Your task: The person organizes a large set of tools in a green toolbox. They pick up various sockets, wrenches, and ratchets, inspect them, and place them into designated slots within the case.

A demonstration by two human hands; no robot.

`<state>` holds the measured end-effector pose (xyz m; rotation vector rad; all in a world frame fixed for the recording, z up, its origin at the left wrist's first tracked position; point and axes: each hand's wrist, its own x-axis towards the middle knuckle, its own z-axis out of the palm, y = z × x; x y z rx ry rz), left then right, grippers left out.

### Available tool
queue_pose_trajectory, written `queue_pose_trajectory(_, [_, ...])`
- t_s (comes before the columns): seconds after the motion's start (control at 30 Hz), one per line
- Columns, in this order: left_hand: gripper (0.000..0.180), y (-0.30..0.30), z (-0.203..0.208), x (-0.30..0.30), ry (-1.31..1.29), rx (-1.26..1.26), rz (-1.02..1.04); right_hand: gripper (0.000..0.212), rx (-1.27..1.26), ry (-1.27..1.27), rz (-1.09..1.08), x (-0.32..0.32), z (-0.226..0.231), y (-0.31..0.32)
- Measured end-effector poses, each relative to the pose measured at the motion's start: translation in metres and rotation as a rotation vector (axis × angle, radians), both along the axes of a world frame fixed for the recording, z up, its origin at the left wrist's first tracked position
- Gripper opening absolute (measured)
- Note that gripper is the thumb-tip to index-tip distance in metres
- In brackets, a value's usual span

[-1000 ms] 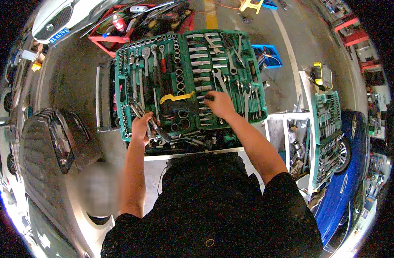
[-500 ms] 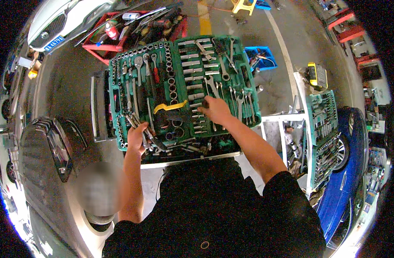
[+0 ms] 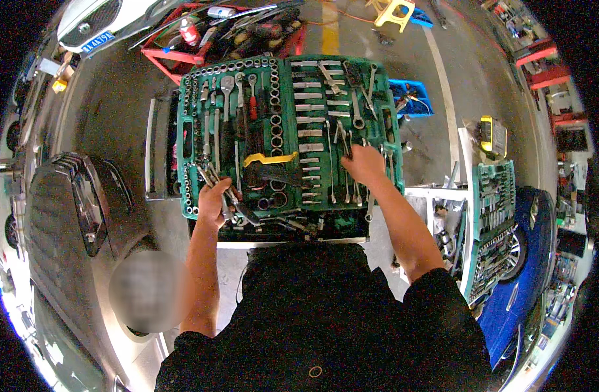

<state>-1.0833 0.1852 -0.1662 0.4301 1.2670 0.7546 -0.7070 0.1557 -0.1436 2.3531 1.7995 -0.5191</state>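
Note:
A large green socket-and-wrench case (image 3: 287,98) lies unfolded in front of me. My left hand (image 3: 214,201) is closed round a bunch of silver wrenches (image 3: 210,173) over the case's lower left. Over the right half, my right hand (image 3: 365,164) is closed among the wrenches, apparently on one whose ring end (image 3: 370,213) shows below it; the fingers hide its middle. An open-end wrench (image 3: 340,132) lies just beside the fingertips. Sockets fill rows between my hands, and a yellow strip-like piece (image 3: 271,159) lies across the middle. A red-handled ratchet (image 3: 252,104) rests in the left half.
Beneath the case sits a drawer (image 3: 286,227) of loose tools. Beyond it stand a red tool rack (image 3: 175,55), a blue bin (image 3: 410,98) and a yellow stool (image 3: 395,14). A second green tool case (image 3: 492,222) stands at right near a blue car (image 3: 518,294); another car flanks the left.
My right hand has moved right, from the socket rows to the wrenches. My left hand still holds its bunch of wrenches. The whole view has shifted slightly.

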Motion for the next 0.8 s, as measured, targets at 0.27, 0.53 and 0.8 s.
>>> queue_pose_trajectory(0.27, [0.016, 0.0, -0.006, 0.0, -0.01, -0.013, 0.017, 0.034, 0.225, -0.005, -0.137, 0.024, -0.007, -0.017])
queue_pose_trajectory(0.53, [0.013, 0.0, -0.011, -0.004, -0.034, -0.004, -0.012, 0.023, 0.139, -0.051, -0.007, -0.02, -0.02, 0.035])
queue_pose_trajectory(0.8, [0.013, 0.001, -0.001, 0.0, 0.0, -0.012, -0.039, 0.028, 0.03, 0.067, -0.175, -0.017, -0.016, 0.074])
